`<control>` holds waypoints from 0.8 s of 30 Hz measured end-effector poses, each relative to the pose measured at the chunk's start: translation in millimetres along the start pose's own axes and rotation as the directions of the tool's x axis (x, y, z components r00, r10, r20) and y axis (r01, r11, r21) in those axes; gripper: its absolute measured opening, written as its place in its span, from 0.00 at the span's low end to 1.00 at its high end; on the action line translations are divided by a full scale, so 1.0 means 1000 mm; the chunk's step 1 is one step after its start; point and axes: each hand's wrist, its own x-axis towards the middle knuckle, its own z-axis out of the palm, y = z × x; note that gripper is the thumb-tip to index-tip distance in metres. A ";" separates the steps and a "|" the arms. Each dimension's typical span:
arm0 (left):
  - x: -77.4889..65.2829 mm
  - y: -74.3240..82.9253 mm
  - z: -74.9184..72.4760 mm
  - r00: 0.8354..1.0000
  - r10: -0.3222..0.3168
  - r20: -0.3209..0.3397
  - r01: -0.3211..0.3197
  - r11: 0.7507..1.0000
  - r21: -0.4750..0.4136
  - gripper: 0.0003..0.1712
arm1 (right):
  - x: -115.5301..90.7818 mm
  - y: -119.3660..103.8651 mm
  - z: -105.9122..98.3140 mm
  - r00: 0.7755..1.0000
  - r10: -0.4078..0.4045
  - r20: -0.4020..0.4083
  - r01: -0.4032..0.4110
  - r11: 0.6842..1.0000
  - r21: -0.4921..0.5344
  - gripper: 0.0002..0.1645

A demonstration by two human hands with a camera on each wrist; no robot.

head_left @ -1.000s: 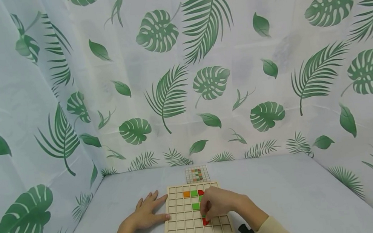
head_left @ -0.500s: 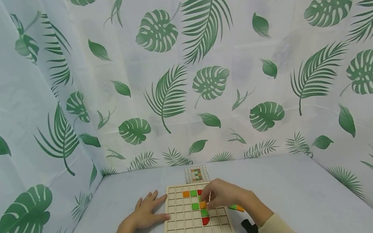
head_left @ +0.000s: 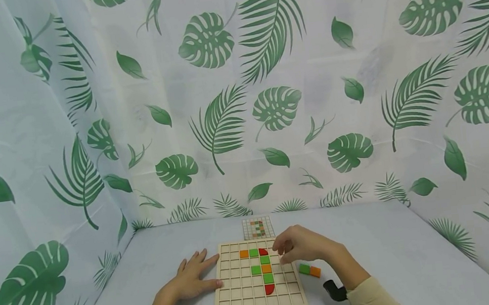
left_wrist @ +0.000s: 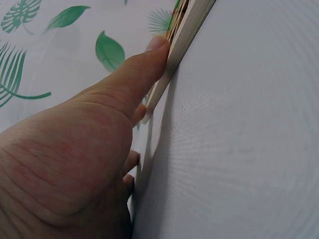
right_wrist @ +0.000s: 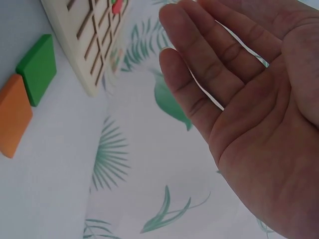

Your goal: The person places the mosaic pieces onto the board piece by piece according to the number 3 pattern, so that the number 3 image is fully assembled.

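A wooden grid board [head_left: 237, 295] lies on the table with several coloured tiles in its cells. Its far row holds an orange tile [head_left: 244, 254], a green one and a red rounded tile [head_left: 263, 252]. Lower in the same column, an orange tile [head_left: 266, 269] sits above a green tile [head_left: 268, 278] and another red rounded tile [head_left: 270, 289]. With fingers spread, my left hand [head_left: 193, 280] touches the board's left edge by thumb and forefinger. Over the right edge hovers my right hand [head_left: 305, 244], fingers loosely bent and holding nothing; the right wrist view shows its bare palm [right_wrist: 269, 134].
Right of the board, a loose green tile [head_left: 304, 269] and an orange tile [head_left: 315, 271] lie side by side on the table. Behind the board is a card [head_left: 258, 228] printed with a coloured grid pattern. A leaf-print curtain [head_left: 241, 123] surrounds the table.
My right hand has left the orange tile in the board's middle and moved right and away from me, uncovering the column of tiles and the two loose ones. The left hand stays put.
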 end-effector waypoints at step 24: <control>0.000 0.000 0.000 1.000 -0.004 0.001 0.004 1.000 0.002 0.50 | -0.010 0.012 -0.013 0.998 0.059 -0.004 -0.059 0.998 0.014 0.16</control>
